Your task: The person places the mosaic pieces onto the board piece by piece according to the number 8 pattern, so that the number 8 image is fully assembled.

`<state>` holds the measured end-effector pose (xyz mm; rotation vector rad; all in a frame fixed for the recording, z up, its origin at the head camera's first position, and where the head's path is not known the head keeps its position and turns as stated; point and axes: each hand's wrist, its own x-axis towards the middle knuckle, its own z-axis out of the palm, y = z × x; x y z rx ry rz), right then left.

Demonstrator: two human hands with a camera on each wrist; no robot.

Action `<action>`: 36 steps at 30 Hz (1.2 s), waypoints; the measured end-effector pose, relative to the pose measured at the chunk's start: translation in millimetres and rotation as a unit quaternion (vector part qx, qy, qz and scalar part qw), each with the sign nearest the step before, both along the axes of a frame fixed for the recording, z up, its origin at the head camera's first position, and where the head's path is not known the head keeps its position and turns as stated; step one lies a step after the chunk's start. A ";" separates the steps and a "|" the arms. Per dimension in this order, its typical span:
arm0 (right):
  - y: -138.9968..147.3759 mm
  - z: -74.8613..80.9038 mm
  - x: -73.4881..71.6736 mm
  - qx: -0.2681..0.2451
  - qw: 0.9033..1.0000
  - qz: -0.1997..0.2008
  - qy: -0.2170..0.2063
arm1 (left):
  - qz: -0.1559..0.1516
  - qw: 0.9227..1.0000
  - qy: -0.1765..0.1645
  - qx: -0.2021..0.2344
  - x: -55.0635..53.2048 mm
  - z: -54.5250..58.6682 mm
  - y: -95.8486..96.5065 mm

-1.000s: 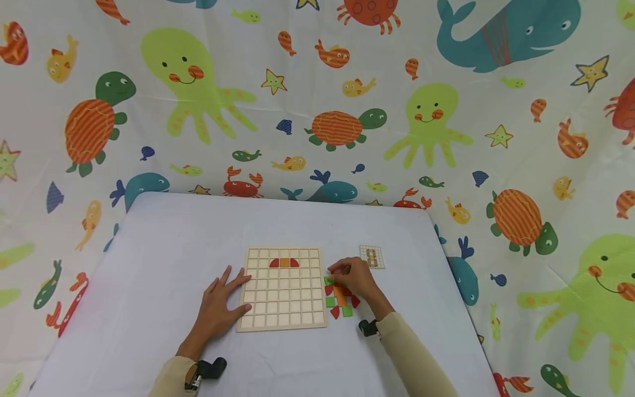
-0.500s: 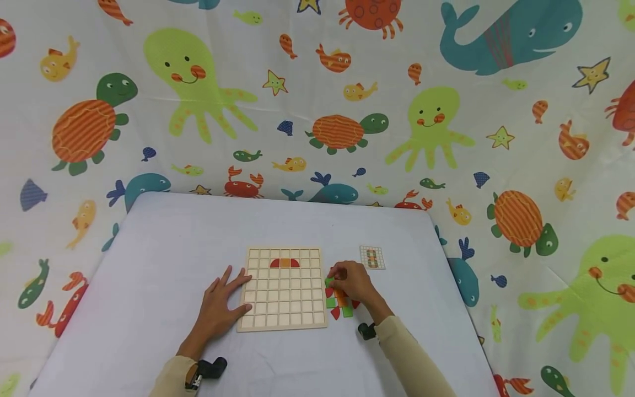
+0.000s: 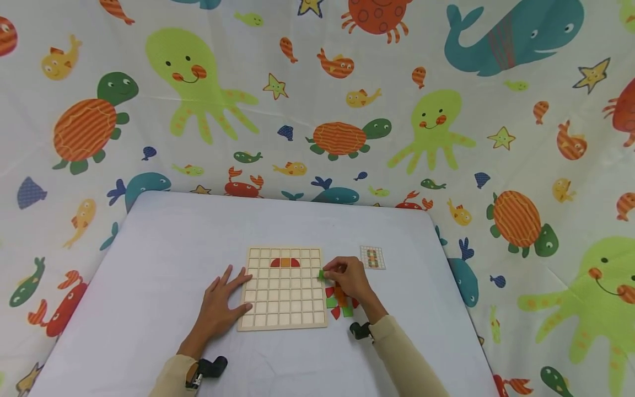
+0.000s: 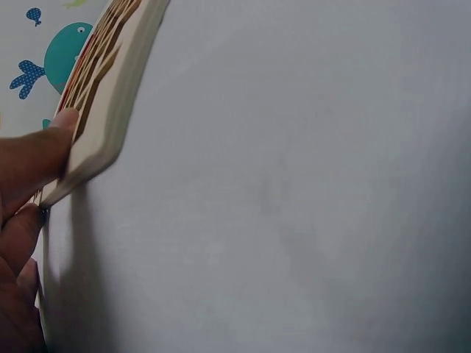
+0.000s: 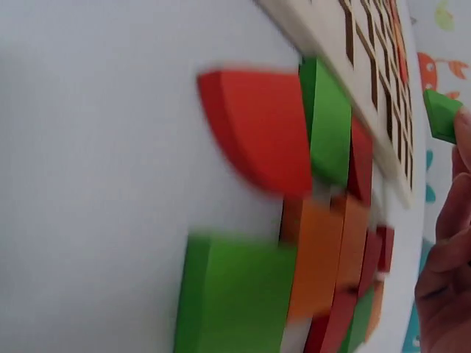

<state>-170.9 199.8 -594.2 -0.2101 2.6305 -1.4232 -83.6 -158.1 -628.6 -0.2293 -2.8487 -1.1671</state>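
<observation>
A wooden grid board (image 3: 284, 295) lies on the table. Its second row from the back holds an orange square tile (image 3: 285, 263) between two red quarter-round tiles (image 3: 295, 263). My left hand (image 3: 214, 311) rests on the board's left side with fingers spread. In the left wrist view the thumb (image 4: 44, 158) lies over the rim. Between thumb and fingertips, my right hand (image 3: 351, 277) pinches a green square tile (image 5: 443, 116), at the board's right edge in the head view. Below that hand is a pile of loose tiles, among them a red quarter-round (image 5: 268, 125) and a green square (image 5: 243, 294).
A small pattern card (image 3: 372, 257) with a coloured grid design lies behind the right hand. White cloth (image 3: 198, 226) covers the table. At the back hangs a curtain (image 3: 292, 116) printed with sea animals.
My right hand has picked the green tile from the back of the pile and moved it left to the board's right edge. My left hand has stayed in place.
</observation>
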 end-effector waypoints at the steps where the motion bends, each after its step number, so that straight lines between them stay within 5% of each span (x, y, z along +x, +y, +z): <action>1: -4.7 -0.1 0.6 -0.010 1.000 -0.001 -0.002 | 0.000 1.000 -0.002 -0.001 0.0 0.0 0.0; 7: -39.2 -1.7 5.2 -0.042 0.999 0.007 -0.004 | -0.002 1.000 -0.010 -0.001 -1.0 -0.1 -0.2; 25: -125.1 -10.2 1.1 0.002 1.000 -0.018 0.000 | -0.003 1.000 -0.018 -0.007 -0.3 -0.3 -1.3; 36: -139.5 -10.6 -0.1 0.104 0.994 -0.011 0.033 | -0.003 1.000 -0.015 -0.007 -1.6 -0.5 -2.1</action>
